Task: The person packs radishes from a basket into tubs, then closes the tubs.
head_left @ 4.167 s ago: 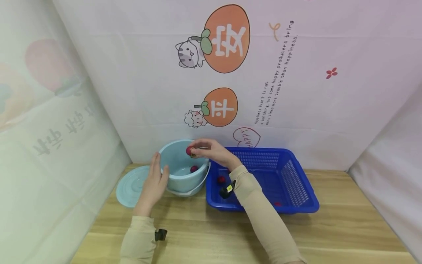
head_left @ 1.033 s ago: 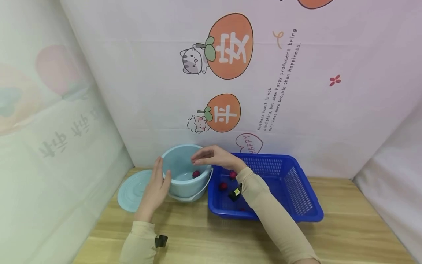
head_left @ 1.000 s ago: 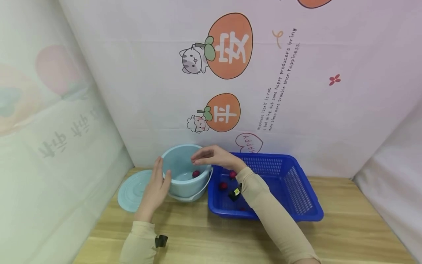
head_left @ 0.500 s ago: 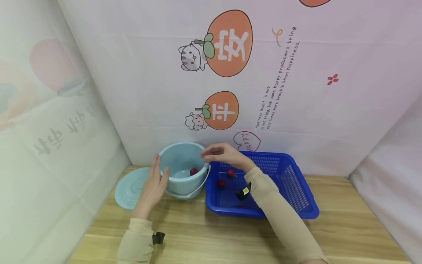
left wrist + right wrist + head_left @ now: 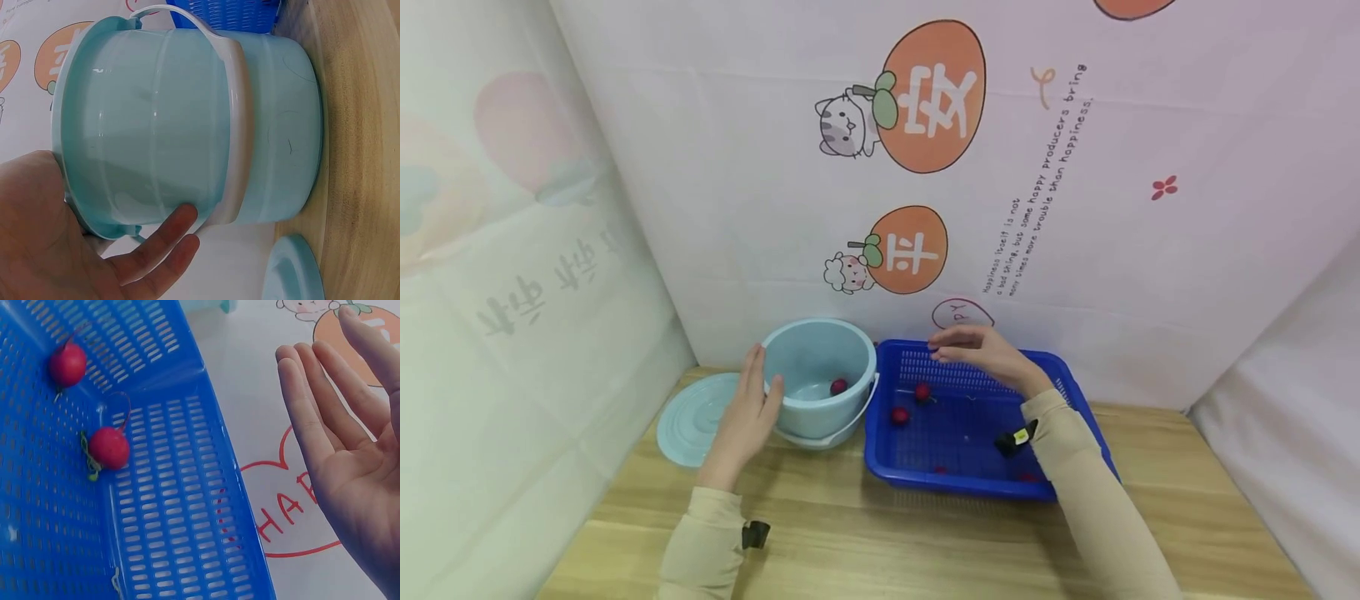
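Observation:
My left hand (image 5: 751,417) rests against the left side of a light blue bucket (image 5: 823,417), its palm at the rim and its fingers extended in the left wrist view. One red radish (image 5: 838,387) shows on the bucket's floor. My right hand (image 5: 988,354) is over the back of a blue plastic basket (image 5: 977,487), fingers extended and nothing held; the right wrist view shows its bare palm. Inside the basket lie a radish (image 5: 109,449) with a thin root and green stem stub, and another radish (image 5: 67,365) near the corner. More red bits show by the front wall.
A round light blue lid (image 5: 692,421) lies left of the bucket on the wooden table (image 5: 850,542). The bucket's white handle (image 5: 237,125) hangs down its side. A printed white cloth (image 5: 737,208) stands behind, with more cloth at both sides.
My right hand, earlier pinching a radish over the bucket, has let it go and moved right, over the basket. The left hand has stayed at the bucket's rim.

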